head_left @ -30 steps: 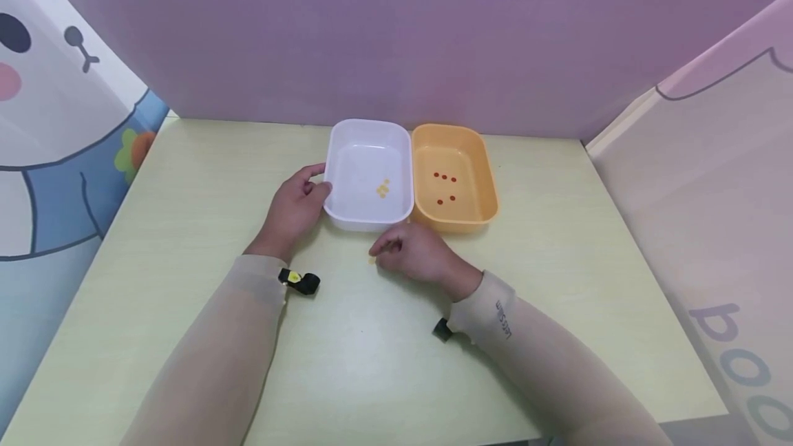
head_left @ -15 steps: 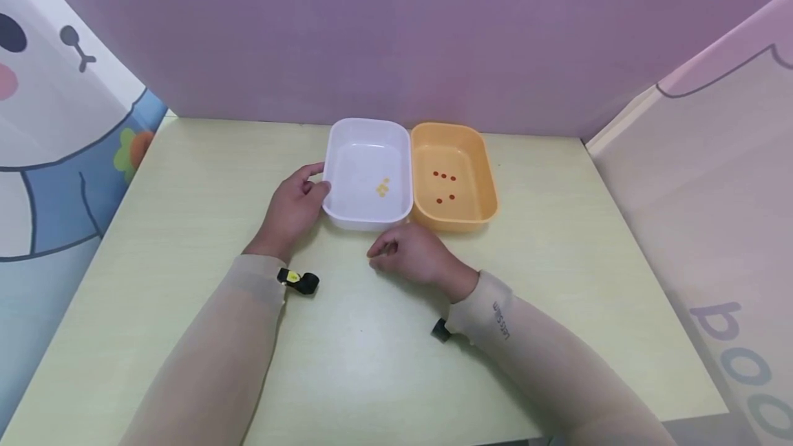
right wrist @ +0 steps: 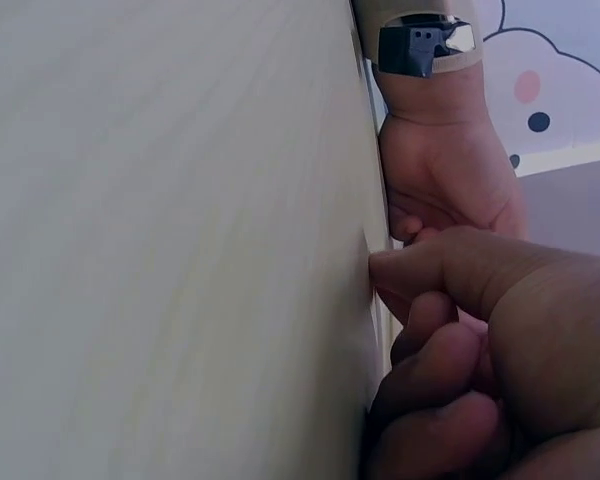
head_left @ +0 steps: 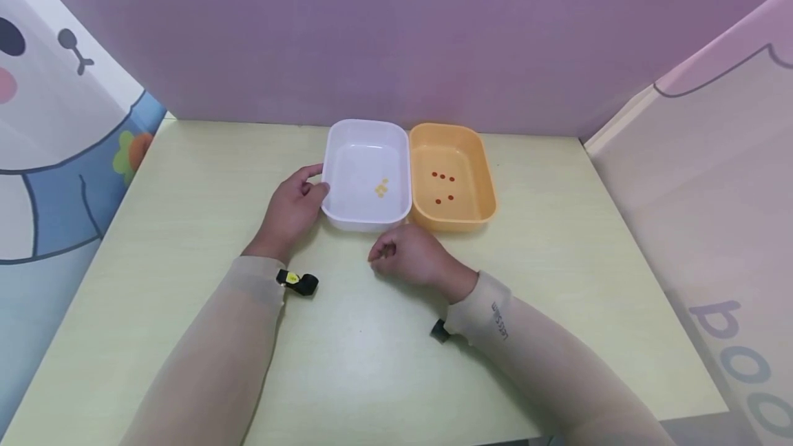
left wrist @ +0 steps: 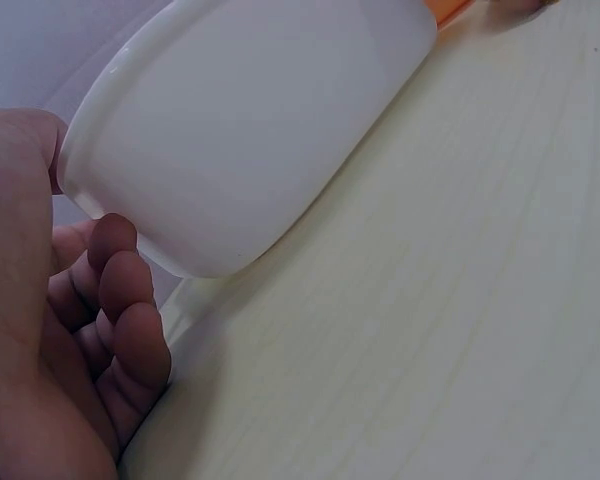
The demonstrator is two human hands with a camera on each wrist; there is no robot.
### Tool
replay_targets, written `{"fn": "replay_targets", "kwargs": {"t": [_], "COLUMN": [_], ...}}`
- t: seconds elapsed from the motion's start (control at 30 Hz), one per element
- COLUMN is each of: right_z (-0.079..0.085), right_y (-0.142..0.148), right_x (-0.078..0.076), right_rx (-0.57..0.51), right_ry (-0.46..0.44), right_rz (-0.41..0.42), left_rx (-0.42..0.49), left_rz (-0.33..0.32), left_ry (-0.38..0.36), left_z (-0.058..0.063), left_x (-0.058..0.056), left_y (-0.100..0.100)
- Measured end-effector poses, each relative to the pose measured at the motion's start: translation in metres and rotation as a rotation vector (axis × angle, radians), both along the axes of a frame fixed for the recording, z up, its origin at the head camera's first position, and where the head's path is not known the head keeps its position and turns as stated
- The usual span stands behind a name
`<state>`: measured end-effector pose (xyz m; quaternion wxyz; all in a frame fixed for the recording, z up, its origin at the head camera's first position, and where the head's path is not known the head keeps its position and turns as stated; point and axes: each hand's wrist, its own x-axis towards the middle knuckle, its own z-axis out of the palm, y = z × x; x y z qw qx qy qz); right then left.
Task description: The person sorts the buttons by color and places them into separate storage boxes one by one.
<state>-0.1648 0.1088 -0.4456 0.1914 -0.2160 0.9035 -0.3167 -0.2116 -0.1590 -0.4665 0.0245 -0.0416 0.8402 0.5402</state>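
Note:
My left hand [head_left: 294,208] grips the left side of a white plastic tub [head_left: 353,157], thumb on the near rim. In the left wrist view the tub's outer wall [left wrist: 250,130] shows beside the curled fingers [left wrist: 140,345]. Several small yellow pieces [head_left: 381,188] lie in the tub. My right hand [head_left: 415,258] is low on the table in front of the tubs, thumb and forefinger pinching at the spot of a small yellow piece that the fingertips now largely hide. In the right wrist view the thumb [right wrist: 410,268] comes down right at the tabletop.
An orange tub [head_left: 461,150] with several small red pieces [head_left: 442,176] stands directly right of the white one. Both are near the table's back edge, by a purple wall [head_left: 396,33]. Printed side panels [head_left: 712,191] flank the pale tabletop [head_left: 353,377].
The right thumb and forefinger have closed over the small yellow piece that showed on the table a second ago. The left hand and both tubs have stayed in place.

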Motion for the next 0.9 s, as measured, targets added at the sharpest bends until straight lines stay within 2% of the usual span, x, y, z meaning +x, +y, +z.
{"fn": "replay_targets", "kwargs": {"t": [0.17,0.43,0.57,0.73,0.9], "right_z": [0.002,0.005,0.009,0.014,0.019], "right_y": [0.005,0.01,0.013,0.019,0.02], "right_x": [0.002,0.0,-0.003,-0.005,-0.004], "right_rx": [0.0,0.023,0.021,-0.025,-0.07], "right_ry": [-0.063,-0.106,-0.176,-0.277,-0.332], "right_rz": [-0.004,0.022,0.002,-0.024,-0.016], "left_rx": [-0.004,0.0,0.012,0.022,0.019], "left_rz": [-0.001,0.001,0.001,0.001,0.005], "left_ry": [0.0,-0.002,0.0,0.002,0.005], "left_z": [-0.001,-0.003,-0.003,-0.003,-0.004], "left_x": [-0.001,-0.002,-0.002,-0.002,-0.002], "left_y": [0.0,-0.001,0.001,0.003,0.002]}}
